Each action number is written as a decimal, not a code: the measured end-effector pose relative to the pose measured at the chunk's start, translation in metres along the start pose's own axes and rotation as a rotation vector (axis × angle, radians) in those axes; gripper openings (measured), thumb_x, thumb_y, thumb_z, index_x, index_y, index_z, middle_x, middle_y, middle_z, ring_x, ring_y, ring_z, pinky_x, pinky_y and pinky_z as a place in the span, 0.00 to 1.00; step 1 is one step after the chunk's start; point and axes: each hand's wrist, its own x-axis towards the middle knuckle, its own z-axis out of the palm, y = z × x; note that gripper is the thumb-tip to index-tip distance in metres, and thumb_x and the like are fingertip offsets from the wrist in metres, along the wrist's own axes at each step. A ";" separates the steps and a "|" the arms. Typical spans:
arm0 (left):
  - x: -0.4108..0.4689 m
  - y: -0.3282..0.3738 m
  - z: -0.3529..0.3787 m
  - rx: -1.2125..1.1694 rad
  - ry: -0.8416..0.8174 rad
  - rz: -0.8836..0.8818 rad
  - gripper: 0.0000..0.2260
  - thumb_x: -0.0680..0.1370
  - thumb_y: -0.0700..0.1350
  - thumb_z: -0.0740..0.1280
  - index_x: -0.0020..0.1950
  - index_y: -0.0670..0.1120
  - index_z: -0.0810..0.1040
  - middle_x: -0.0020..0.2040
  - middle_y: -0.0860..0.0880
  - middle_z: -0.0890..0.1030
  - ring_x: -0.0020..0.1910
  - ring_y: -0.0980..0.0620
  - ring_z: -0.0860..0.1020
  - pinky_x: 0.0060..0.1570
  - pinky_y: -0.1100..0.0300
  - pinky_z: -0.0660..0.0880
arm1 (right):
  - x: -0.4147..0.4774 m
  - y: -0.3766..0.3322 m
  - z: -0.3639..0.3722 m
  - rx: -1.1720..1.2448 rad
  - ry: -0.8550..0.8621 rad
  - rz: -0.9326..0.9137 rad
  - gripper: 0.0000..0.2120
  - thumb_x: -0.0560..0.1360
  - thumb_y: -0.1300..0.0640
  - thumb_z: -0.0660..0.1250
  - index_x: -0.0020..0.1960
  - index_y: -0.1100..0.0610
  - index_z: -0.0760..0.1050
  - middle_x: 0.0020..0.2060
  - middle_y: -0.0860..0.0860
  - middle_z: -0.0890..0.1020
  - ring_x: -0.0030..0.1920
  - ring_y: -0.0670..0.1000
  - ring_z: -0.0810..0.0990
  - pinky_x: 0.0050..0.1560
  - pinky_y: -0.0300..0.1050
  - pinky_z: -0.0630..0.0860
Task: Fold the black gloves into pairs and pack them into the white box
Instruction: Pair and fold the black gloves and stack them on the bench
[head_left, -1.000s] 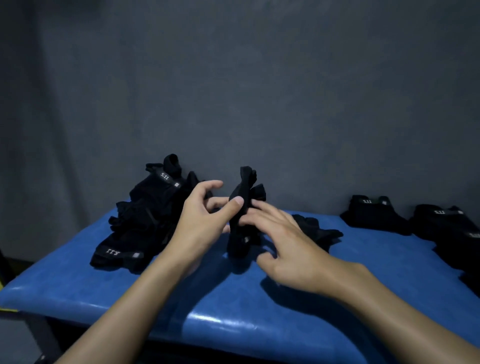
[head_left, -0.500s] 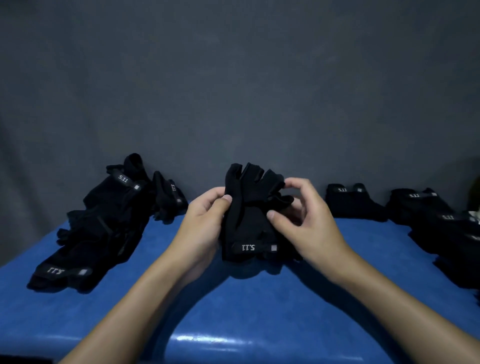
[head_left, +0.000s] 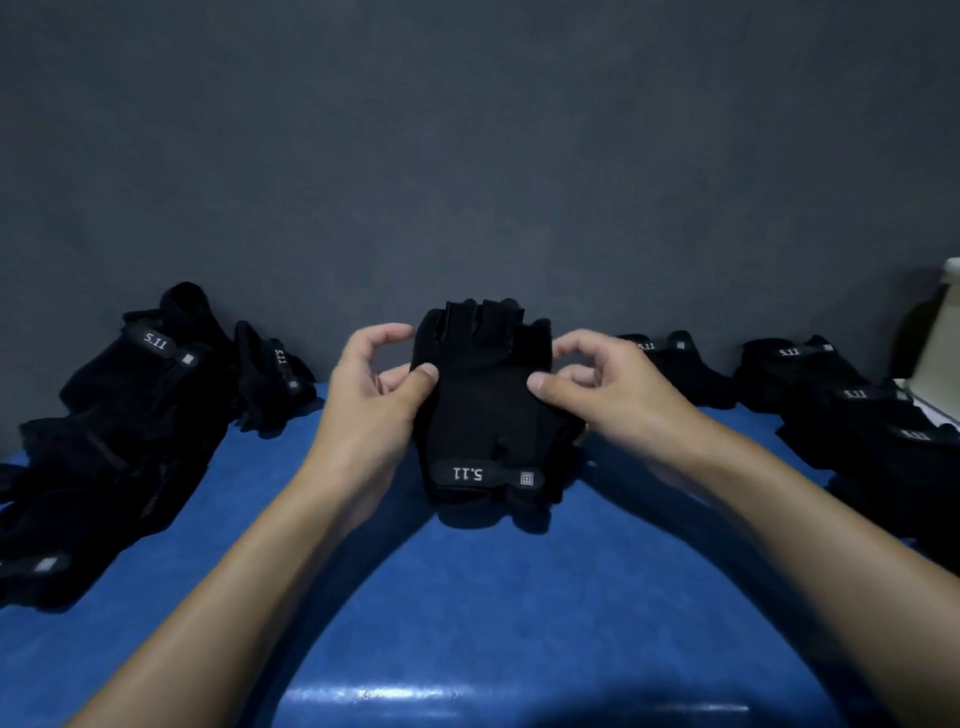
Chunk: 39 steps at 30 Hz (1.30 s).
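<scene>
Now, in the head view, the black gloves (head_left: 483, 415) stand face-on between both hands above the blue counter (head_left: 467, 623), the wrist strap (head_left: 485, 475) with its printed mark turned toward the camera. A second ago they were edge-on, a narrow dark strip nipped by the left hand alone; since then they have been turned flat and squared up.

The left hand (head_left: 374, 395) pinches the left edge, thumb on the front and fingers curled behind. The right hand (head_left: 613, 395) grips the right edge the same way. A second layer shows at the lower right corner, so this looks like two gloves laid together, though I cannot tell for sure.

The view has also swung right, bringing the white box (head_left: 940, 353) in at the far right edge, beyond the folded pairs (head_left: 841, 395). The loose heap (head_left: 130, 415) lies at the left. Aligning seems done; folding probably comes next.
</scene>
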 end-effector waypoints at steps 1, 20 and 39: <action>0.001 -0.001 0.000 0.028 0.009 0.007 0.12 0.82 0.34 0.61 0.59 0.48 0.69 0.39 0.45 0.82 0.34 0.51 0.79 0.35 0.56 0.77 | 0.003 0.001 0.000 0.027 0.059 -0.013 0.08 0.75 0.58 0.71 0.49 0.56 0.72 0.33 0.55 0.79 0.35 0.53 0.74 0.36 0.47 0.70; 0.013 -0.037 0.001 0.458 -0.138 0.003 0.16 0.78 0.38 0.69 0.64 0.51 0.77 0.60 0.50 0.81 0.58 0.57 0.80 0.55 0.65 0.77 | 0.019 0.031 -0.004 -0.415 -0.044 0.158 0.19 0.71 0.52 0.75 0.61 0.54 0.79 0.55 0.49 0.81 0.54 0.47 0.80 0.58 0.41 0.76; -0.007 -0.040 -0.011 0.899 -0.246 0.175 0.12 0.76 0.50 0.71 0.60 0.54 0.80 0.64 0.57 0.70 0.62 0.60 0.73 0.63 0.65 0.68 | 0.014 0.045 -0.003 -0.464 -0.058 0.100 0.22 0.70 0.39 0.67 0.62 0.44 0.76 0.57 0.43 0.80 0.59 0.46 0.78 0.64 0.54 0.73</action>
